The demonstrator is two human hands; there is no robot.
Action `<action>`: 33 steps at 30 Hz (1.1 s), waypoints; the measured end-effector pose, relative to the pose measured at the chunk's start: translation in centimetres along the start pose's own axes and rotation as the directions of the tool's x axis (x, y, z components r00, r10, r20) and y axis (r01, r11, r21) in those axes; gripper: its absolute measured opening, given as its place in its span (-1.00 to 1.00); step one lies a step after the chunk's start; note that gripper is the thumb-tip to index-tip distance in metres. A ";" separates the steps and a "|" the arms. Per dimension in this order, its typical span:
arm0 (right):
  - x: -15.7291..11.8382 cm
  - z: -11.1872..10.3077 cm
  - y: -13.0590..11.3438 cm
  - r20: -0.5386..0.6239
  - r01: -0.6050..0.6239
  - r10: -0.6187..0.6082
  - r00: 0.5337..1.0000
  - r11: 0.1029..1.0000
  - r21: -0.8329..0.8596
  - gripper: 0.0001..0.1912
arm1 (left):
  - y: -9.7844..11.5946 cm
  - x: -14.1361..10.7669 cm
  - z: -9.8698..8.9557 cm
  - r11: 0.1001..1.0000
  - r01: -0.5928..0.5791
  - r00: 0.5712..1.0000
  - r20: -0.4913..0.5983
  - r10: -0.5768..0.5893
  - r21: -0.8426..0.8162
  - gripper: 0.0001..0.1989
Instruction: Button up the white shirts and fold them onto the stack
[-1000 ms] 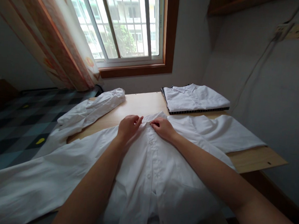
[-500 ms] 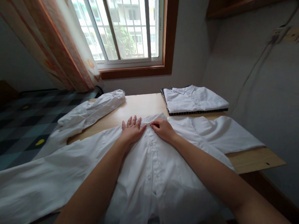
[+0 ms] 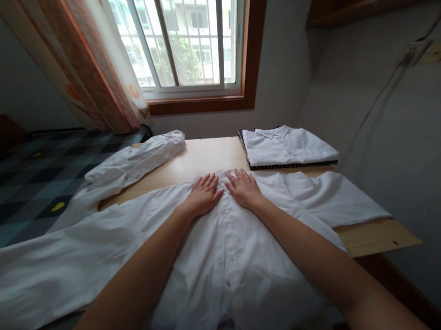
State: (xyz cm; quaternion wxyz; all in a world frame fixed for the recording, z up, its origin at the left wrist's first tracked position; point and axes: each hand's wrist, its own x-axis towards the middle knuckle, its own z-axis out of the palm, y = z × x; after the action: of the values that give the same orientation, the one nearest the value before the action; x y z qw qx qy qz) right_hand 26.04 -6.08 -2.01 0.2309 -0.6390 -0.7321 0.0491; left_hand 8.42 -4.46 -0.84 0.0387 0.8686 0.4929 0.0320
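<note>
Left of our spread white shirt (image 3: 199, 268), which lies front up on the wooden surface (image 3: 210, 152), we see dark checked bedding (image 3: 21, 187). A rumpled white garment (image 3: 142, 155) lies beyond the shirt's left-side sleeve. On the shirt, by its collar (image 3: 223, 174), we rest our left hand (image 3: 203, 196) palm down, fingers straight and slightly parted, grasping nothing. Beside it on the shirt, we lay our right hand (image 3: 244, 189) likewise flat, fingers extended, gripping nothing. Beyond the shirt's right-side sleeve, we see a folded shirt (image 3: 289, 147) atop black striped fabric (image 3: 293, 166).
</note>
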 end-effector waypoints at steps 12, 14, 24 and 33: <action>-0.6 -0.2 -0.3 -0.020 0.032 -0.033 0.999 0.998 -0.052 -0.50 | 0.2 0.0 0.0 1.000 0.026 1.000 0.000 -0.026 0.002 -0.32; -0.8 -0.8 -0.5 -0.080 0.142 -0.146 0.986 0.989 -0.050 -0.60 | 0.1 0.0 -0.1 1.000 0.020 1.000 0.001 -0.020 -0.001 -0.33; -1.5 -2.7 -1.9 0.056 0.223 -0.218 0.974 0.966 -0.131 -0.80 | -0.4 0.2 -0.2 1.000 -0.012 1.000 0.021 0.012 -0.015 -0.36; -0.4 -2.1 -1.6 -0.087 -0.053 0.052 0.995 0.999 -0.007 -0.79 | 0.0 -0.1 -0.6 1.000 0.012 0.998 0.064 -0.012 -0.008 -0.34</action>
State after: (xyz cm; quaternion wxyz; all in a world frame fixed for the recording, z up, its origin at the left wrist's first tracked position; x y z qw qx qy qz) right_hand 25.47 -7.18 0.33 0.2580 -0.6606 -0.7046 0.0239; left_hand 8.34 -4.56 -0.20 0.0585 0.8660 0.4965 0.0059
